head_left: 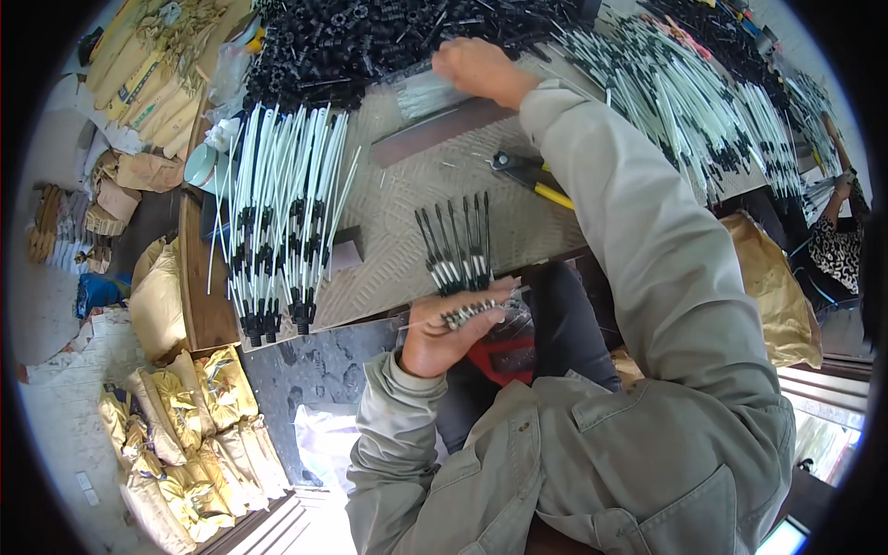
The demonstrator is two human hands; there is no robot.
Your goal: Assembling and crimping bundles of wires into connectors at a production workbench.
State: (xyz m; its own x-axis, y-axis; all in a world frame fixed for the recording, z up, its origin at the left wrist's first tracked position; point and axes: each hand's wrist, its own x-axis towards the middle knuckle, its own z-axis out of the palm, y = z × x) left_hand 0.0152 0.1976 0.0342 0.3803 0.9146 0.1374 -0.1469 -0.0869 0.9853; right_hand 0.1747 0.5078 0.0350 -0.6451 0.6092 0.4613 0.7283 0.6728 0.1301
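My left hand (453,324) is closed around a small bunch of thin black rods (460,242) with white bands, held at the near edge of the table. The rods' black tips fan away from me, and their silvery ends show by my thumb. My right hand (476,69) reaches to the far side, fingers curled down at the front of a heap of black plastic parts (361,46). Whatever its fingers may hold is hidden. Just below that hand lies a small pile of short pale sticks (430,95), beside a flat reddish-brown strip (435,131).
Black-handled pliers (532,176) with yellow trim lie beneath my right forearm. Bundles of white rods with black fittings (291,203) stand at the table's left, and more white rods (657,102) spread at the right. Yellow-brown packages (190,435) are stacked at lower left.
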